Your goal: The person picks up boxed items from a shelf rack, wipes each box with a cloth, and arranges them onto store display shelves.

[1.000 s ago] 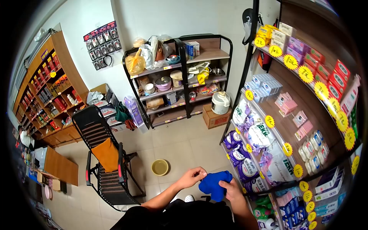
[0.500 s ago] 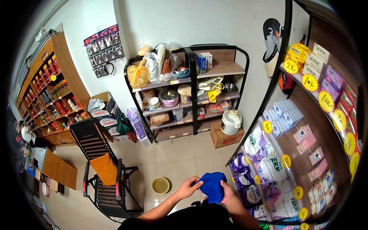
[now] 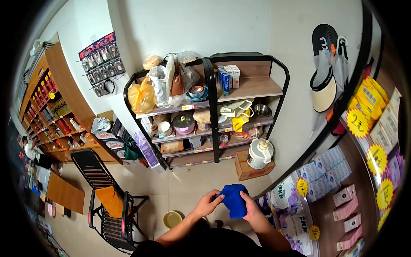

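A folded blue cloth (image 3: 235, 201) is held up in front of my body, between my two hands. My left hand (image 3: 208, 203) pinches its left edge with thumb and fingers. On the opposite side, my right hand (image 3: 251, 206) grips the cloth's right edge, thumb on top. The fingers beneath the cloth are partly hidden. Below and to the left, a round tan basin (image 3: 172, 219) sits on the tiled floor, partly behind my left forearm.
Ahead stands a black-framed shelf unit (image 3: 248, 91) with bags and pots. A white electric cooker (image 3: 260, 154) rests on a cardboard box (image 3: 253, 169). Stocked shelves with detergent bags (image 3: 286, 192) line the right. A folding chair (image 3: 112, 214) with an orange cushion (image 3: 109, 200) is at left.
The view has moved closer to the shelf unit. Both hands still hold the blue cloth, now slightly higher in view and nearer the shelf unit.
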`<state>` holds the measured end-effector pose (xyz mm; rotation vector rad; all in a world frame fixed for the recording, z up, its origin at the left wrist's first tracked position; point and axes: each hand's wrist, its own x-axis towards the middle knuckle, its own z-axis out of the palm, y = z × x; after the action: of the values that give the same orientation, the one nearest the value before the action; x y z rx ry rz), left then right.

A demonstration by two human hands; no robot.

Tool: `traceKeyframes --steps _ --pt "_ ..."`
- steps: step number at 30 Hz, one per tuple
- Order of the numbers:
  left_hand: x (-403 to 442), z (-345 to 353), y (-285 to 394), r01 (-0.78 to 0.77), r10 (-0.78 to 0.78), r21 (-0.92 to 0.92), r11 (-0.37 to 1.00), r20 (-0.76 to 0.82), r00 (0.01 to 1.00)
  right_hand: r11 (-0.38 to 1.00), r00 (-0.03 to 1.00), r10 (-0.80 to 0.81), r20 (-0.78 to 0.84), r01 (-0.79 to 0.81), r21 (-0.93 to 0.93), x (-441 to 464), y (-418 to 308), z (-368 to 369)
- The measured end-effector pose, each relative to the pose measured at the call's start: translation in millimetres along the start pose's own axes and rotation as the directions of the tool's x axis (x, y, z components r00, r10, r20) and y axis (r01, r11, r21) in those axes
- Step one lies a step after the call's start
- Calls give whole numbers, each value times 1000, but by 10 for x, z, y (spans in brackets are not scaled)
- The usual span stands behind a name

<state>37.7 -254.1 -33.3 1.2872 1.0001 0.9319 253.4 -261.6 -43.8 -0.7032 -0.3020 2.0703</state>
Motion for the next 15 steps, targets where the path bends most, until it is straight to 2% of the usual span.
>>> traceKeyframes --steps 5,9,11,12,13,15 --pt "842 -364 -63 26 -28 23 999 85 996 996 999 -25 -26 27 80 676 -350 -45" --pt "1702 -846 124 -55 36 149 987 123 992 993 997 -78 -14 79 92 1276 -673 97" --pt "2185 -1103 367 -76 21 363 929 152 988 990 997 -70 -32 73 121 1572 -822 194" --pt "2474 -1226 368 -170 122 350 921 154 980 987 992 -121 -46 126 103 1690 -935 356" --pt "2731 -1326 466 -173 120 346 922 168 978 981 983 -172 -59 176 85 1802 -1014 454" --pt "3280 -1531 717 -285 230 451 846 174 957 973 970 -215 -115 223 61 2141 -1112 447"
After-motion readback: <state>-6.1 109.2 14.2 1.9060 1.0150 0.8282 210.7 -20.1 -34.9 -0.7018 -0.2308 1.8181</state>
